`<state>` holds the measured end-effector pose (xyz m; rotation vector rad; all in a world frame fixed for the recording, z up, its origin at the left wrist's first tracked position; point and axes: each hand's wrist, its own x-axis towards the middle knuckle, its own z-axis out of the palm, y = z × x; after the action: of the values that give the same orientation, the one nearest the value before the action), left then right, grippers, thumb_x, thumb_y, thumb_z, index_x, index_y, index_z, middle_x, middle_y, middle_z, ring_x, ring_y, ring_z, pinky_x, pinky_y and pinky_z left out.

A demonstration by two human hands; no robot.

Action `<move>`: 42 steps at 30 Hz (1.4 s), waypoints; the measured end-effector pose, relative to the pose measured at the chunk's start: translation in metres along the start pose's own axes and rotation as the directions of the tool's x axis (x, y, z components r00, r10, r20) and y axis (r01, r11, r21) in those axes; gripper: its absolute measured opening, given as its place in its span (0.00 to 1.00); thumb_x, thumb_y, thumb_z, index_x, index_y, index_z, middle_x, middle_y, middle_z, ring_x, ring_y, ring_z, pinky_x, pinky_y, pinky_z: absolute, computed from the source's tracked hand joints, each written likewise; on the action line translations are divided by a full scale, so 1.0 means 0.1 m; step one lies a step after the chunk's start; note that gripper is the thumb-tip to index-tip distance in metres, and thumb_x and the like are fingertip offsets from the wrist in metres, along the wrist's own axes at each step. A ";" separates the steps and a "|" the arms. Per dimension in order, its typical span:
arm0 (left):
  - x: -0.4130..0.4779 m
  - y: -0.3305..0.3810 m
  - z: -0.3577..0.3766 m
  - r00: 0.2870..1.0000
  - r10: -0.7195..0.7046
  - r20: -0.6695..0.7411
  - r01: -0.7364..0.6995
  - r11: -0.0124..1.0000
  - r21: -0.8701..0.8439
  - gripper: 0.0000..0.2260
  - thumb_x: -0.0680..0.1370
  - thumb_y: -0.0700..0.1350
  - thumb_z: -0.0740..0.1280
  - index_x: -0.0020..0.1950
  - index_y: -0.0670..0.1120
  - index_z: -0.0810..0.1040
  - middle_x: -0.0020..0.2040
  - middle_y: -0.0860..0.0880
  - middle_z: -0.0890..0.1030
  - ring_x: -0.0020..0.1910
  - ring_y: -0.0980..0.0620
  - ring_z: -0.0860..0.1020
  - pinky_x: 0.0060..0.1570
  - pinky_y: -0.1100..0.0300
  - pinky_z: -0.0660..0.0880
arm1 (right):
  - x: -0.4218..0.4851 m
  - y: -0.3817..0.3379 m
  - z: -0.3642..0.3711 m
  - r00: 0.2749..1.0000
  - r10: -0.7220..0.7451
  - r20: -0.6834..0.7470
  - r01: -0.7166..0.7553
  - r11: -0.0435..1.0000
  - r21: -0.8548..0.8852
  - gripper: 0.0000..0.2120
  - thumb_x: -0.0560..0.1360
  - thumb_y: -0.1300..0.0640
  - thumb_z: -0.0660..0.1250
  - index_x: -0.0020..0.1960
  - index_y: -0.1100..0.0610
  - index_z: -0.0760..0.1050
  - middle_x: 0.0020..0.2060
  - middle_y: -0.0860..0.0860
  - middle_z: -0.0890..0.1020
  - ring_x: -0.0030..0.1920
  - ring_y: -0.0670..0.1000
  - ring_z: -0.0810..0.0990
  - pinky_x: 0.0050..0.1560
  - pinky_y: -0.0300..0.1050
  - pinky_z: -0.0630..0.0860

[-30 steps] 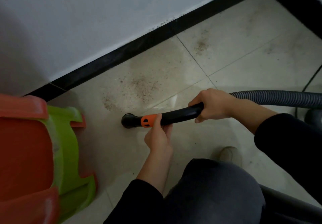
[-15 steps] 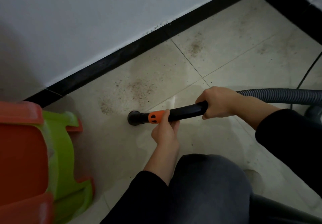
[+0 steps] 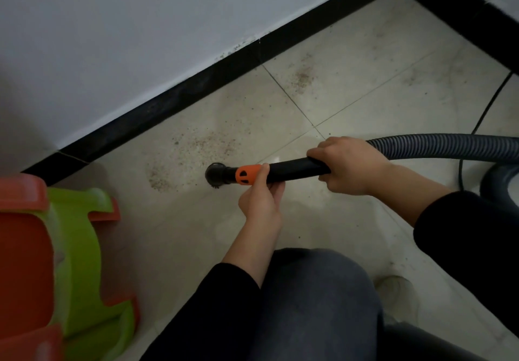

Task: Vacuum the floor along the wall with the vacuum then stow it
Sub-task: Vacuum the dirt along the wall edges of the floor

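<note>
Wand [image 3: 295,168] held low, nozzle [image 3: 215,174] at the floor [image 3: 365,94], pointing to 9 o'clock.
Fingers of the left hand [image 3: 259,200] clamp the wand beside its orange collar [image 3: 247,174]; the right hand [image 3: 351,165] grips its rear end by the hose [image 3: 449,147]. Dirt [image 3: 207,144] lies at the nozzle's 11 o'clock.

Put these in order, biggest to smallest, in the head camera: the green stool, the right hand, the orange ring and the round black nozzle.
1. green stool, though it is also nearest the camera
2. right hand
3. orange ring and round black nozzle: they look about alike, so unranked
</note>
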<state>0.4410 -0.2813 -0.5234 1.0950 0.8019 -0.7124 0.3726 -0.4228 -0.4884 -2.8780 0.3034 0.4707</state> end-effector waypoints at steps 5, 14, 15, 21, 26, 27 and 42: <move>0.00 -0.03 0.09 1.000 -0.023 0.010 0.023 0.999 0.030 0.06 0.75 0.38 0.72 0.47 0.39 0.75 0.47 0.40 0.82 0.47 0.47 0.82 0.50 0.55 0.80 | -0.02 0.07 0.00 0.999 0.046 -0.006 -0.046 0.999 0.018 0.07 0.72 0.58 0.66 0.50 0.54 0.73 0.41 0.49 0.75 0.46 0.53 0.76 0.44 0.48 0.74; 0.04 0.00 0.08 0.999 -0.049 -0.004 0.049 0.999 0.015 0.06 0.74 0.38 0.72 0.46 0.40 0.76 0.46 0.40 0.82 0.47 0.46 0.83 0.49 0.56 0.81 | 0.04 0.08 0.04 0.998 0.062 0.021 -0.063 0.996 0.061 0.05 0.72 0.58 0.66 0.48 0.53 0.74 0.41 0.48 0.76 0.46 0.51 0.74 0.45 0.46 0.73; 0.05 0.02 0.07 0.999 -0.051 -0.009 0.051 0.999 0.014 0.06 0.74 0.38 0.72 0.46 0.40 0.76 0.45 0.41 0.82 0.46 0.47 0.83 0.48 0.56 0.81 | 0.06 0.07 0.04 0.998 0.056 0.019 -0.057 0.996 0.065 0.05 0.72 0.58 0.66 0.48 0.53 0.74 0.41 0.48 0.76 0.46 0.51 0.74 0.46 0.46 0.73; 0.10 0.14 -0.04 0.998 -0.051 -0.034 0.050 0.998 -0.024 0.06 0.74 0.37 0.72 0.46 0.39 0.76 0.46 0.40 0.82 0.48 0.46 0.82 0.51 0.54 0.80 | 0.22 -0.05 0.06 0.999 0.011 0.036 -0.013 0.998 0.063 0.05 0.73 0.57 0.66 0.49 0.53 0.74 0.40 0.48 0.76 0.47 0.52 0.74 0.46 0.46 0.72; 0.15 0.23 -0.14 0.998 -0.030 -0.049 0.028 0.999 -0.039 0.05 0.75 0.37 0.72 0.45 0.40 0.76 0.48 0.40 0.82 0.49 0.46 0.83 0.54 0.52 0.80 | 0.32 -0.18 0.08 0.998 -0.002 0.056 -0.002 0.998 0.061 0.06 0.73 0.56 0.67 0.49 0.52 0.73 0.41 0.48 0.76 0.47 0.52 0.74 0.48 0.48 0.73; 0.16 0.25 -0.17 0.998 -0.029 -0.053 0.027 0.999 -0.040 0.05 0.74 0.37 0.72 0.44 0.40 0.76 0.47 0.40 0.83 0.48 0.46 0.83 0.53 0.53 0.80 | 0.34 -0.21 0.09 0.998 -0.001 0.058 -0.003 0.998 0.064 0.06 0.73 0.56 0.67 0.49 0.52 0.73 0.41 0.49 0.76 0.47 0.52 0.74 0.48 0.49 0.74; 0.31 0.56 -0.48 0.995 -0.004 -0.103 -0.007 0.994 -0.107 0.06 0.74 0.37 0.73 0.43 0.40 0.76 0.43 0.42 0.82 0.43 0.48 0.82 0.47 0.56 0.80 | 0.63 -0.62 0.10 0.995 -0.064 0.080 0.060 0.997 0.053 0.07 0.73 0.54 0.69 0.49 0.52 0.73 0.42 0.50 0.77 0.47 0.53 0.76 0.48 0.51 0.75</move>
<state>0.4939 -0.2222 -0.5344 1.0415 0.9168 -0.6082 0.4430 -0.3717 -0.5078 -2.8016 0.2086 0.5593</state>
